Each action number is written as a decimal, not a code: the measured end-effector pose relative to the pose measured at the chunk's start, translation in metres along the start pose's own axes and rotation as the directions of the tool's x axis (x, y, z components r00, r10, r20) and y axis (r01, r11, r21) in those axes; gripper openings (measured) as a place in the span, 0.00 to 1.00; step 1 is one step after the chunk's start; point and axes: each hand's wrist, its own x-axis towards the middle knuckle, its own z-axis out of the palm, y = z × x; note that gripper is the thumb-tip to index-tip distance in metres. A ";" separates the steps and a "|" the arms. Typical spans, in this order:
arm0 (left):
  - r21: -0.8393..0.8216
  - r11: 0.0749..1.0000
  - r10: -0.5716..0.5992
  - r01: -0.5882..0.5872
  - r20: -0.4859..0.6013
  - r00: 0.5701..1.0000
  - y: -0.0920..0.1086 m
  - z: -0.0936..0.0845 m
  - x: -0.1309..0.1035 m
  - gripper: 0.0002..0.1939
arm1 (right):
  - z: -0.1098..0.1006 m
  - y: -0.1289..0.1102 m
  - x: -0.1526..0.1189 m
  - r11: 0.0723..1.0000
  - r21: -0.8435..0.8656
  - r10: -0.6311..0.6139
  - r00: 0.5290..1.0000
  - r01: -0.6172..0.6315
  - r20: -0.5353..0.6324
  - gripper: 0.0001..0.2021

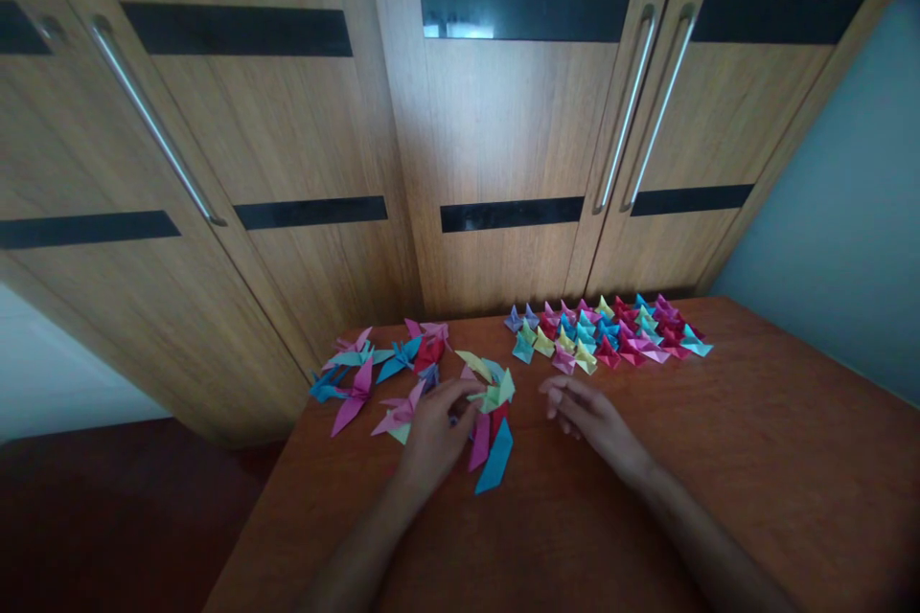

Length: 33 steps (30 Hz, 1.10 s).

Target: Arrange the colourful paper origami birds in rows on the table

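Two bare hands rest on a brown wooden table (pixel 754 460), and folded paper shapes lie all around them. The left hand (pixel 431 431) sits on a loose pile of paper shapes (pixel 402 374) at the left side of the table, near the far edge. Its fingers (pixel 467 390) are bent and close together, and they touch a green and yellow paper piece (pixel 494 391) at the right end of that pile. I cannot tell if the fingers really pinch it or only press on it. A pink strip (pixel 479 441) and a blue strip (pixel 495 460) lie just beside that hand, nearer to the person. The right hand (pixel 586 414) lies flat on the bare wood with nothing in it, fingers loosely curled, a little apart from the green piece. Behind it, near the wardrobe doors (pixel 503 134), many small folded pieces sit in neat rows (pixel 610 330), touching one another. To do this part well, I think the left hand should take just one piece by its edge with soft fingertips, so the folds do not squash. The other hand can hold the pile still so nothing slides away. It helps to lift slowly, because the thin papers lie partly over each other and may drag a neighbor along. The neat rows are best left alone.
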 end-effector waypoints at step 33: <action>-0.395 0.892 -0.150 0.219 0.199 0.968 0.014 0.034 -0.008 0.07 | -0.003 0.013 0.000 0.976 -0.217 0.003 0.998 -0.019 -0.070 0.17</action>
